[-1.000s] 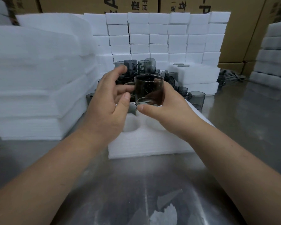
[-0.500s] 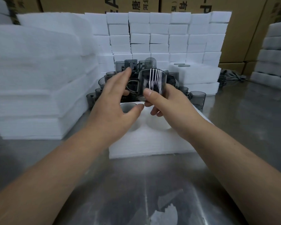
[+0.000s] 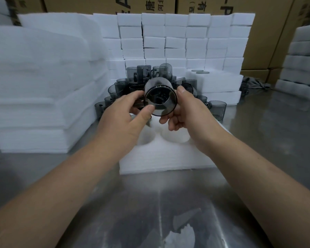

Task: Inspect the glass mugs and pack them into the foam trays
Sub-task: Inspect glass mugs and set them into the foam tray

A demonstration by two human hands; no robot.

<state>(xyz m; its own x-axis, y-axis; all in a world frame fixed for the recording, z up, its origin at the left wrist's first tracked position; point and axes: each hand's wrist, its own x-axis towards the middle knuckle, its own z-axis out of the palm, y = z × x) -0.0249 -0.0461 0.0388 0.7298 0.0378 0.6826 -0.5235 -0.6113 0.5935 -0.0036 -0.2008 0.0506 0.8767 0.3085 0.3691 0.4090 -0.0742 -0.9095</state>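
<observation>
A smoky grey glass mug (image 3: 160, 100) is held on its side in the air, its round mouth turned toward me. My left hand (image 3: 125, 120) pinches it at the handle side, thumb on the rim. My right hand (image 3: 187, 111) grips its right wall with curled fingers. Under both hands lies a white foam tray (image 3: 168, 154) with round pockets, two of them visible and unfilled. Behind the held mug stands a pile of several more grey mugs (image 3: 145, 76).
Tall stacks of white foam sheets (image 3: 43, 90) rise on the left. A wall of foam blocks (image 3: 184, 40) stands behind, with cardboard boxes behind that. More foam trays (image 3: 220, 86) sit at the right. A single mug (image 3: 217, 109) stands by the tray. Torn foam scraps (image 3: 183, 235) lie on the metal table.
The mug has been tipped from upright onto its side, mouth now facing me. My left hand has closed onto it at the handle side; before, it hovered beside the mug.
</observation>
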